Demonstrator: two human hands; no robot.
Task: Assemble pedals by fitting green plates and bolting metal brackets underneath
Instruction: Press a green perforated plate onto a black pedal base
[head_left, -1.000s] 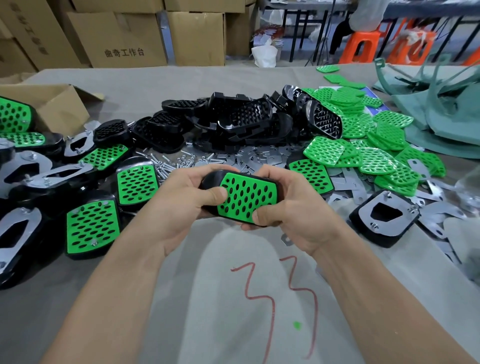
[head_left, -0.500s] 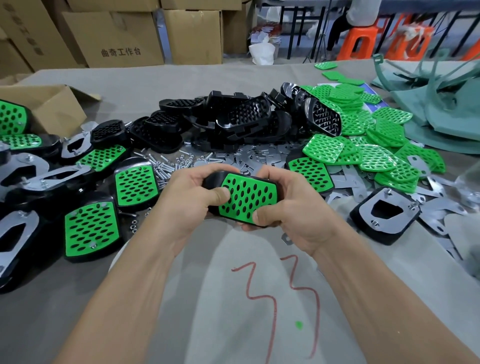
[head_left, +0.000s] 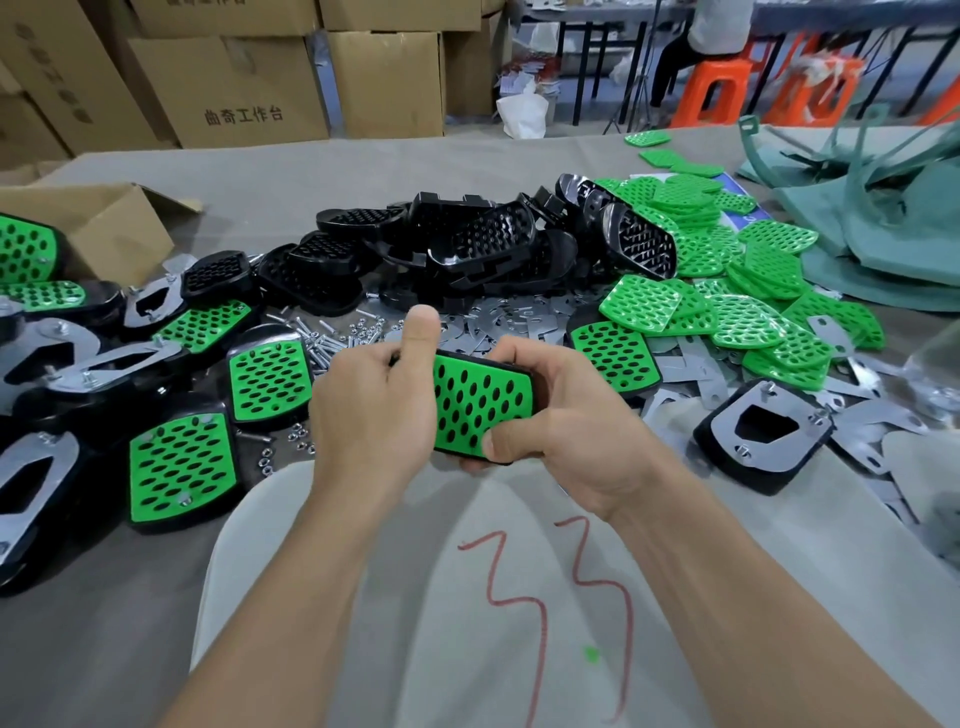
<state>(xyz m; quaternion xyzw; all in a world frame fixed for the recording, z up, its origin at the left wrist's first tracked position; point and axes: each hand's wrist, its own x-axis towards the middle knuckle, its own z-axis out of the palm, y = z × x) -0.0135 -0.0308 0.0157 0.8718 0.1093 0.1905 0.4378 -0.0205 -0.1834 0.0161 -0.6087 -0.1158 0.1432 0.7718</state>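
I hold a black pedal (head_left: 483, 402) with a green perforated plate set in its top, above the table's middle. My left hand (head_left: 374, 410) grips its left end, thumb raised off the plate. My right hand (head_left: 566, 426) grips its right end, thumb pressed on the plate's lower edge. Behind lies a heap of bare black pedal bodies (head_left: 467, 249). Loose green plates (head_left: 727, 291) are piled at the right. Flat metal brackets (head_left: 514, 317) and a scatter of bolts (head_left: 337, 338) lie just beyond my hands.
Pedals with green plates (head_left: 179, 467) and upturned pedals with bolted brackets (head_left: 62, 358) crowd the left. One upturned pedal with a bracket (head_left: 763, 436) lies at the right. An open cardboard box (head_left: 93, 223) sits far left, green fabric (head_left: 883, 228) far right. A person sits behind.
My left thumb has lifted off the green plate and now points up. The pedal has tilted a little, its left end raised. My right hand keeps its grip.
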